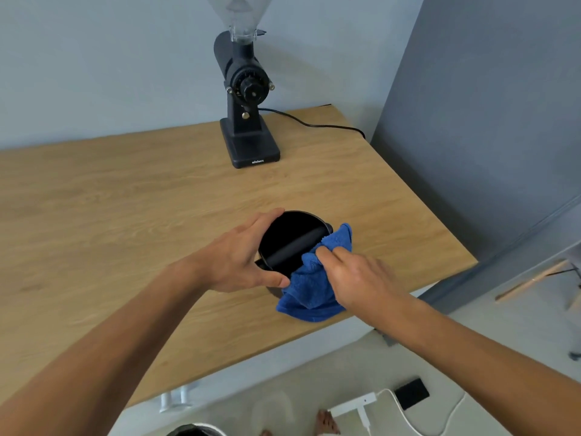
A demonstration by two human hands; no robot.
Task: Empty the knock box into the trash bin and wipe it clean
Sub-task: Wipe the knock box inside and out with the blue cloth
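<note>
A round black knock box with a bar across its mouth stands on the wooden table near the front right edge. My left hand grips its left side, fingers curled over the rim and thumb in front. My right hand holds a blue cloth against the box's right rim and front wall, index finger pressing the cloth down at the rim. The cloth drapes down onto the table. The box's inside looks dark. A trash bin's rim shows at the bottom edge, on the floor.
A black coffee grinder with a clear hopper stands at the back of the table, its cable running right. A grey wall panel borders the table's right side. A white power strip and a dark device lie on the floor.
</note>
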